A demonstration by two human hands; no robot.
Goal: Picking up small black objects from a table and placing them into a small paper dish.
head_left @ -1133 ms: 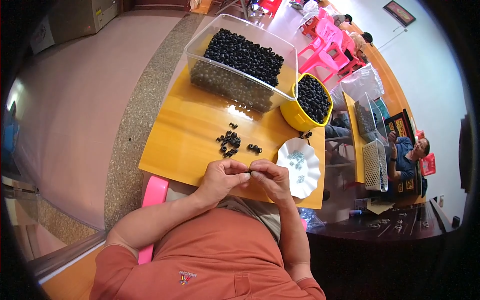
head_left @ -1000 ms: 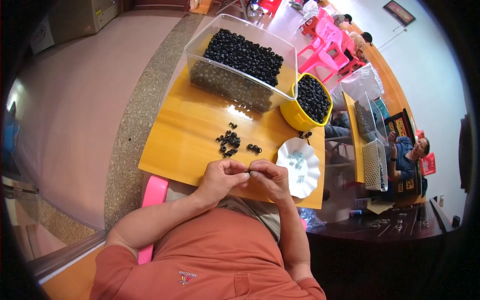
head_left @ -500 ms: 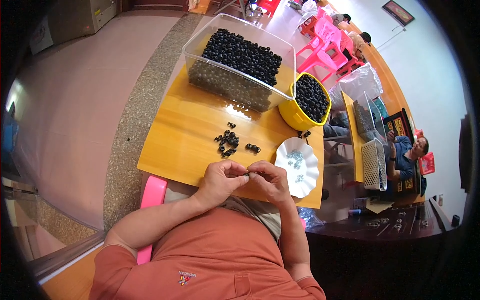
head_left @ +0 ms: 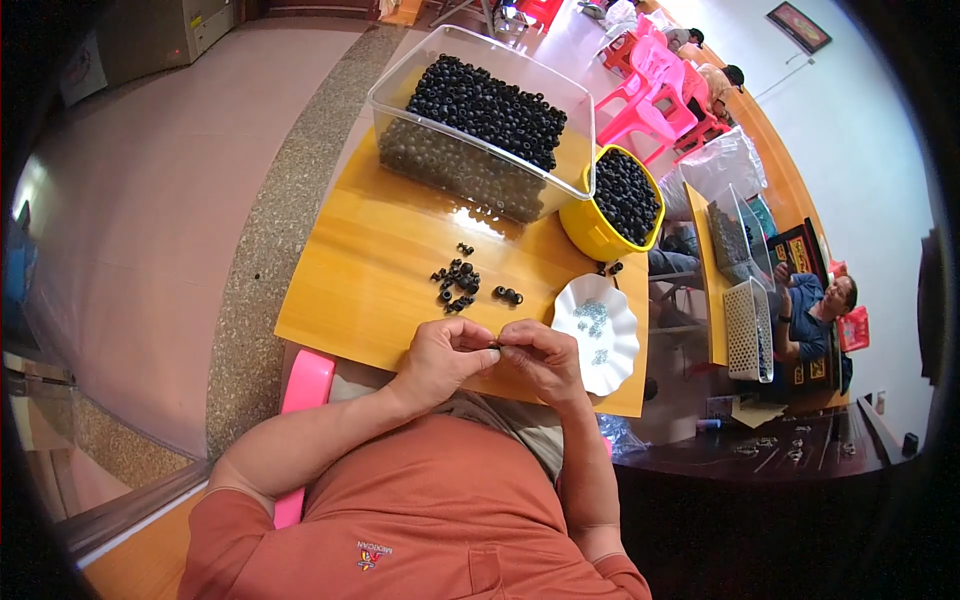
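Note:
Over the near edge of the yellow wooden table (head_left: 360, 290), my left hand (head_left: 442, 358) and my right hand (head_left: 545, 362) meet fingertip to fingertip. Both are closed in a pinch around a small dark piece that the fingers mostly cover; its kind cannot be made out. Just beyond them lies a loose pile of small black ring-shaped parts (head_left: 458, 284), with a short cluster of black parts (head_left: 508, 295) to its right. By my right hand stands a white scalloped dish (head_left: 622, 345) holding small clear or silvery pieces.
A clear plastic bin (head_left: 470, 160) full of black parts stands at the table's far side. Right of it is a yellow tub (head_left: 590, 232), also full. A person (head_left: 808, 310) sits at another table on the right, beside a white perforated basket (head_left: 745, 330). Pink chairs (head_left: 655, 90) stand behind.
My fingers have shifted very slightly around the small piece, and my right hand has turned a little. Everything on the table stays in place.

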